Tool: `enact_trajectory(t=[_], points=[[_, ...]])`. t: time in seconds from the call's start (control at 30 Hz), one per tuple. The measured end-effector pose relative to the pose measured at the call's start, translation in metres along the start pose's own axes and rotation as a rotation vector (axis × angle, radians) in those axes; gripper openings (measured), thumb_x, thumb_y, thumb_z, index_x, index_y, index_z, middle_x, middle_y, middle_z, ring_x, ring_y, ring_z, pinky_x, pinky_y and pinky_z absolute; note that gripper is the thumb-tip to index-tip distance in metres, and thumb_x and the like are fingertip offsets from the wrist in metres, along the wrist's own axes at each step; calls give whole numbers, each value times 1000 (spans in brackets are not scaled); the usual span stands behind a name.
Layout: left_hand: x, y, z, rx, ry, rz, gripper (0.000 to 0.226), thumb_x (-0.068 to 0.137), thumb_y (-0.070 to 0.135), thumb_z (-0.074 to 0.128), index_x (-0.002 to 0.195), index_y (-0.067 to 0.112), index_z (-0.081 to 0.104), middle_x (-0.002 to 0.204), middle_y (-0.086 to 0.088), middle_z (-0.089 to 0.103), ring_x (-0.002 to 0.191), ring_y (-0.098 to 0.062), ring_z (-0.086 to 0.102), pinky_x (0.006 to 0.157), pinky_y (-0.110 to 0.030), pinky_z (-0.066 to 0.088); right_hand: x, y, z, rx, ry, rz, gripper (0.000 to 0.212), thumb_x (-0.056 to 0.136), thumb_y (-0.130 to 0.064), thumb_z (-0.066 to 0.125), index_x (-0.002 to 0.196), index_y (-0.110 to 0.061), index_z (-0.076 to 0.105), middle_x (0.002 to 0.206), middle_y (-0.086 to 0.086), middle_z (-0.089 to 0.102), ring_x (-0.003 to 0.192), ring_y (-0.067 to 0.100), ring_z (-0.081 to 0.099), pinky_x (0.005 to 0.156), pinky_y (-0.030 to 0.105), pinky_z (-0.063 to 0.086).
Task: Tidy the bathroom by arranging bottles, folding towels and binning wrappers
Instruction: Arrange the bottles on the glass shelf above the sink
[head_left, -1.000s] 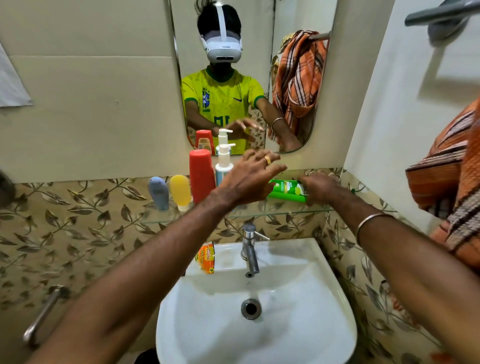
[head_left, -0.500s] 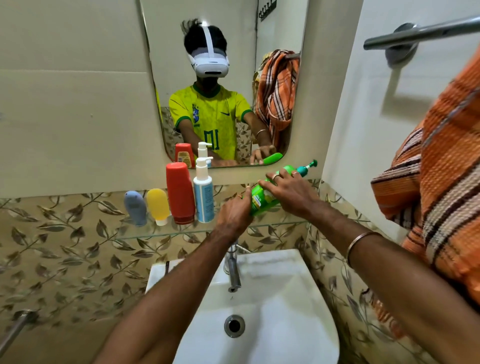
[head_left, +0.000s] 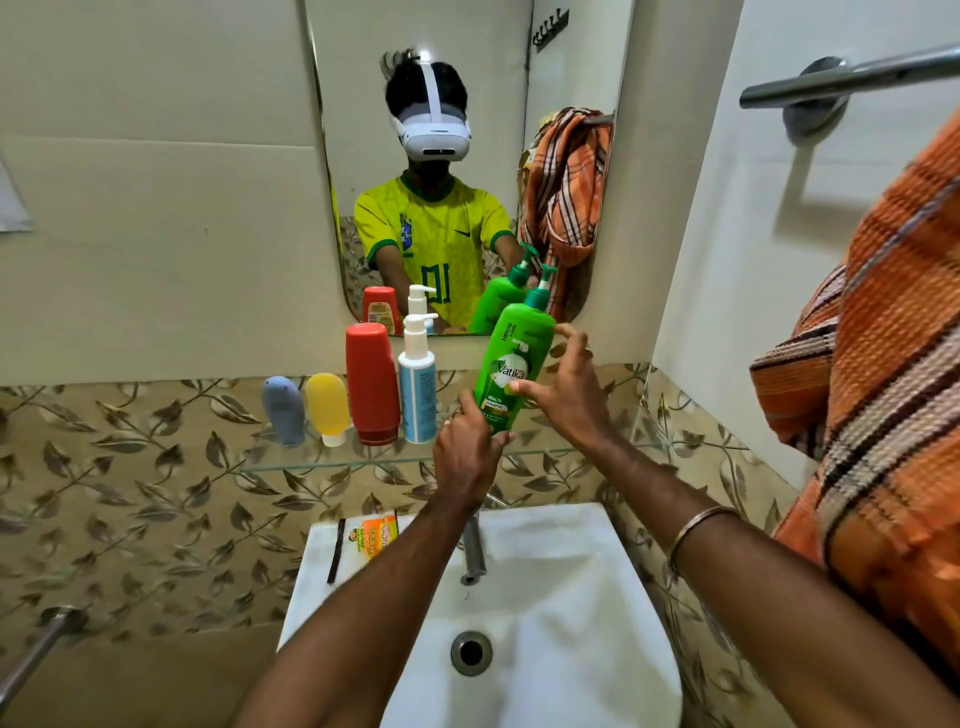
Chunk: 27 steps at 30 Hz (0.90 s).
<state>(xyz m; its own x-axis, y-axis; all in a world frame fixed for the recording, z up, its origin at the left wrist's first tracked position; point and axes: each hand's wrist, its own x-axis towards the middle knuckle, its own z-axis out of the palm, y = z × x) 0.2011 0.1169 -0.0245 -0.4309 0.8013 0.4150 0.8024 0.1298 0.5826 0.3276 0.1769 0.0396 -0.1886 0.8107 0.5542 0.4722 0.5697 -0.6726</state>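
The green bottle (head_left: 511, 366) lay flat on the shelf (head_left: 332, 460) 1 second ago; now it is nearly upright, tilted a little, beside the white bottle (head_left: 417, 387). The left hand (head_left: 467, 452) grips its base, the right hand (head_left: 563, 387) pinches its side. It likely joins the row of 4 next; the wrapper (head_left: 375, 535) waits on the sink (head_left: 571, 623).

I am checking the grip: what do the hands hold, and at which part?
Both hold the green pump bottle: left hand at its base, right hand at its middle.
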Motion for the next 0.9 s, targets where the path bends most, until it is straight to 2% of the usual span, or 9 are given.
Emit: enact_trajectory(t=[0.1,0.17,0.23,0.33,0.47,0.67,0.9], points=[[-6,-1,-1,-73,18,-51,71,80,41,81,128,11,37,108,-14,70,95,-34,70,74,-41,57,-1,-2,8,134,-178,162,97,73,-22,89,148,-20,28,137,9,57,117,25,61,93,46,55],[-7,-3,0,-97,27,-67,71,78,41,82,126,13,36,107,-13,70,93,-32,70,74,-44,59,-2,-3,15,159,-302,200,83,77,-18,86,144,-19,37,135,6,62,117,24,64,94,49,56],[-7,-6,-3,-99,27,-98,73,77,40,83,126,15,34,106,-11,70,92,-30,71,74,-45,60,-5,-6,23,186,-351,200,68,78,-17,84,136,-18,48,130,4,66,114,21,65,93,49,57],[-6,-7,-5,-78,-4,-109,74,79,41,81,130,14,34,107,-9,70,93,-30,71,76,-42,59,-9,-4,29,254,-360,216,56,81,-13,82,131,-15,56,127,4,68,116,23,65,93,46,58],[-5,-15,-9,71,-28,-84,64,87,38,74,133,10,40,108,-10,69,95,-28,70,77,-40,58,-8,-1,37,291,-346,215,48,84,-11,79,127,-16,59,125,4,70,114,23,66,93,53,58],[-9,-24,-10,134,0,-64,48,90,37,71,126,10,55,110,-10,71,101,-26,69,82,-37,60,-3,-2,45,271,-346,226,48,86,-12,77,129,-17,58,129,5,68,118,25,64,96,56,55],[-10,-23,-8,150,19,-92,49,91,31,71,130,8,53,115,-12,69,106,-27,68,85,-38,59,-1,-3,50,285,-354,250,48,86,-10,76,130,-18,57,130,4,67,120,25,63,98,56,54]])
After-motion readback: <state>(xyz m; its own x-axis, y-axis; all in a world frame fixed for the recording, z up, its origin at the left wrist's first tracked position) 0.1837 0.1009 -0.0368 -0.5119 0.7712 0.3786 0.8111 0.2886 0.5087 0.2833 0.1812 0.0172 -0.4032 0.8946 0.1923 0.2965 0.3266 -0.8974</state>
